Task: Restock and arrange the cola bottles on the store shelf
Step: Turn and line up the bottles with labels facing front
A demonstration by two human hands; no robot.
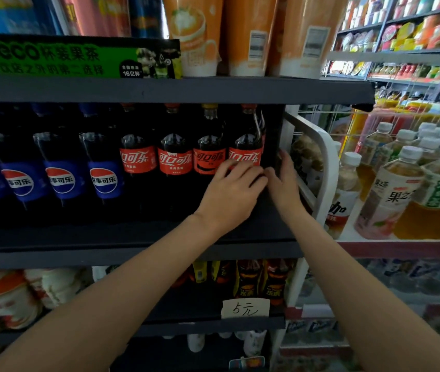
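Observation:
Several red-labelled cola bottles stand upright in a row on the dark middle shelf [133,237]. The rightmost cola bottle [244,140] sits at the shelf's right end. My left hand [231,191] lies over its lower body and label, fingers curled on it. My right hand [284,178] presses against the same bottle's right side, fingers spread. A black-and-red labelled cola bottle [208,151] with a yellow cap stands just left of it. Blue-labelled cola bottles [60,173] fill the left half of the shelf.
Orange cup-drink packs [245,36] and a green box [74,56] sit on the shelf above. A white divider [326,162] bounds the right end, with tea bottles [390,189] beyond. Lower shelves hold small dark bottles [248,280] and a handwritten price tag [244,308].

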